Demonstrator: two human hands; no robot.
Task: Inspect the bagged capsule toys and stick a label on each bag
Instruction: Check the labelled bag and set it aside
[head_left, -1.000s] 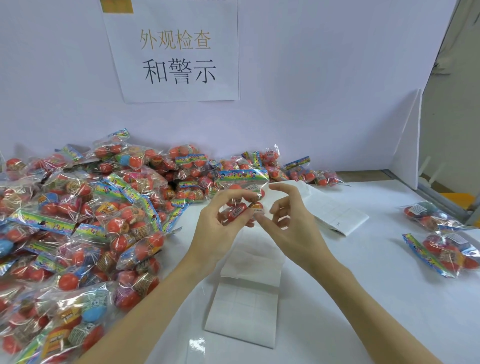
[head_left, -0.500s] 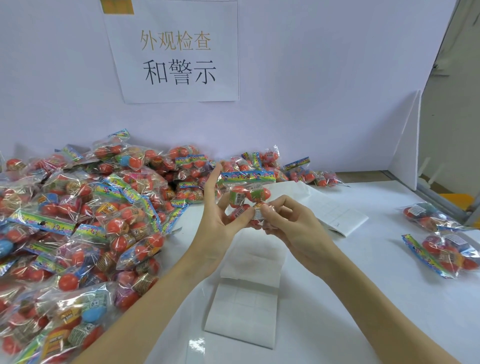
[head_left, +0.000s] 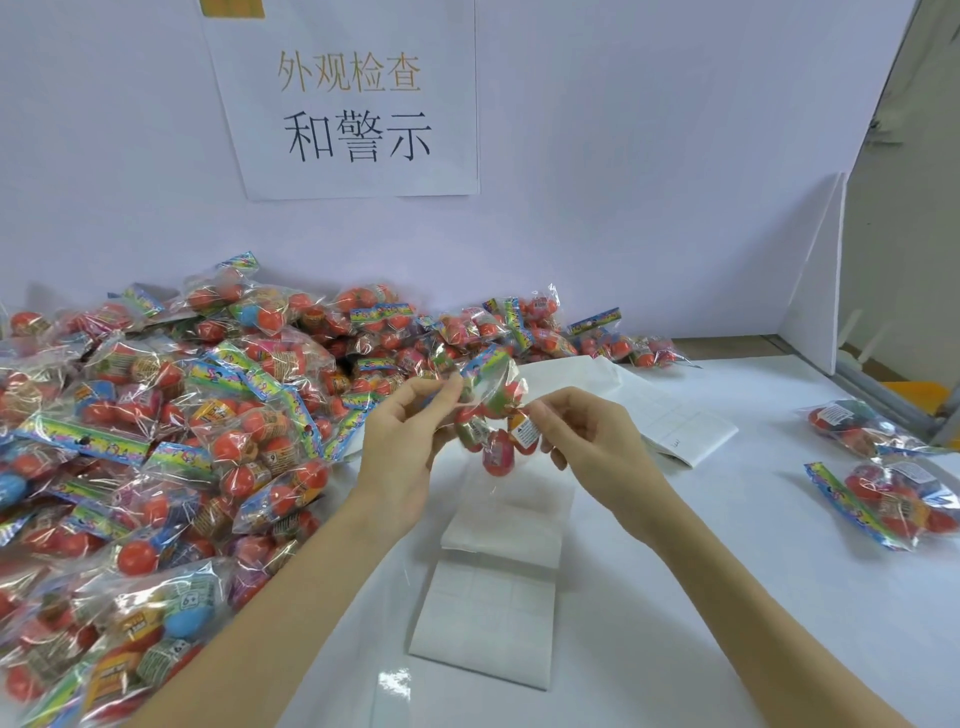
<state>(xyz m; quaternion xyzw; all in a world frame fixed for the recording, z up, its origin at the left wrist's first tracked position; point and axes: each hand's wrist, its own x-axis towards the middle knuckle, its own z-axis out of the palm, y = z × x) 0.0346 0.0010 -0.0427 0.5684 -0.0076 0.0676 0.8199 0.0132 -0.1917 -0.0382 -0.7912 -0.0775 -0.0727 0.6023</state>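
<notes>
Since the earlier frames, the bag of capsule toys (head_left: 488, 415) has turned at frame centre: its coloured header now tilts to the upper right and the capsules hang lower. A white label (head_left: 524, 431) now faces the camera. The right hand (head_left: 592, 441) has drawn slightly right, its fingers opened wider.

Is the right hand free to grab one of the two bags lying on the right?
Probably not yet. The right hand is busy on the label of the held bag. Otherwise bare table lies between it and those two bags.
</notes>
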